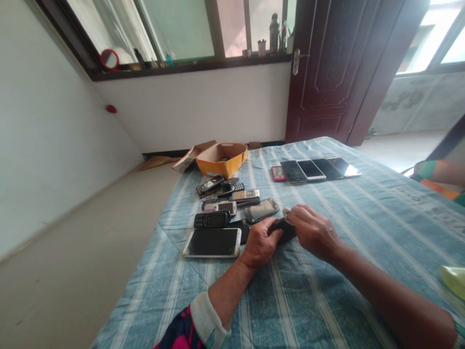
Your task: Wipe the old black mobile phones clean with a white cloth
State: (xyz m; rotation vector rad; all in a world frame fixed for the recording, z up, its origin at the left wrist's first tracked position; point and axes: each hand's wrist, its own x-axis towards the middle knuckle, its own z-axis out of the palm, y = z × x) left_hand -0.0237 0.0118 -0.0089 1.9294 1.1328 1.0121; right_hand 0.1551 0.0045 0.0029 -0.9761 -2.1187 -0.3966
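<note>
Both my hands meet over a small dark phone near the middle of the striped blue tablecloth. My left hand curls around its left end. My right hand closes over its right end, and something pale shows at its fingertips. Most of the dark phone is hidden under my fingers. Just left of my hands lie a large white-edged smartphone, a black keypad phone and a dark touchscreen phone.
Several more old keypad phones lie in a cluster toward an open orange cardboard box at the table's far edge. A row of smartphones lies at the far right. A yellow-green object sits at the right edge. A dark door stands behind.
</note>
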